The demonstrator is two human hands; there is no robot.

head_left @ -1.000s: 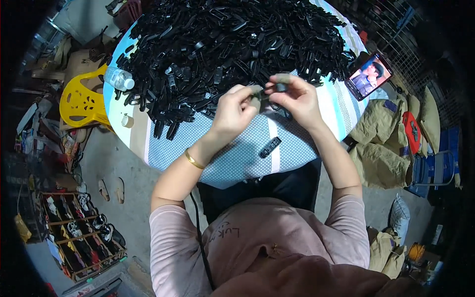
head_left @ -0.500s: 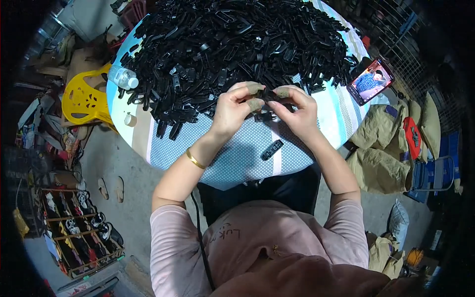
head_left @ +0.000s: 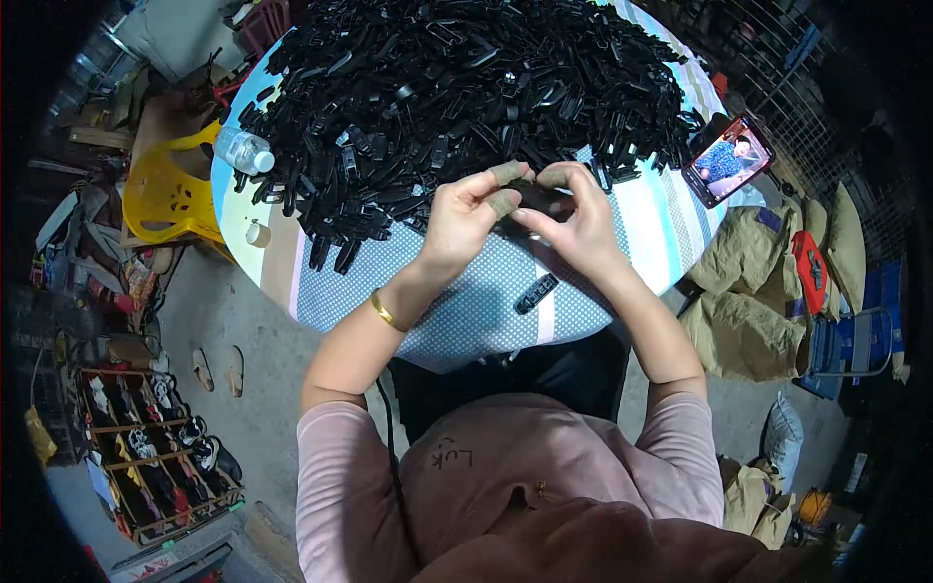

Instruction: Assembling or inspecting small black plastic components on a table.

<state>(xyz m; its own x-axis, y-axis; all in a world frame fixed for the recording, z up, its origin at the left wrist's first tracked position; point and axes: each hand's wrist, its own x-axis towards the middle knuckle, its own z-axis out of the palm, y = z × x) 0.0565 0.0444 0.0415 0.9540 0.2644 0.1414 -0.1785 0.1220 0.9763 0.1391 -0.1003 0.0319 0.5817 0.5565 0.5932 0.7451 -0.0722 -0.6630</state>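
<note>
Over the near middle of the table, my left hand (head_left: 459,222) and my right hand (head_left: 585,225) meet, fingertips closed in a pinch around a small black plastic part (head_left: 531,198). Tan wraps cover some of the fingertips. The fingers hide much of the part, so its exact kind does not show. A single long black plastic piece (head_left: 536,293) lies on the patterned cloth nearer to me, below my right hand. Just beyond my hands rises a wide heap of similar black plastic pieces (head_left: 437,107).
On the round table's cloth (head_left: 408,301), a clear bottle (head_left: 243,152) and a small cap-like cup (head_left: 258,234) stand at the left. A lit phone (head_left: 729,162) leans at the right edge. Beyond are a yellow chair (head_left: 160,194), brown sacks (head_left: 748,330) and a shoe rack (head_left: 160,452).
My fingers have shifted slightly around the black part, and my right hand has turned and drawn a little inward. The phone's picture has changed. The piece on the cloth stays put.
</note>
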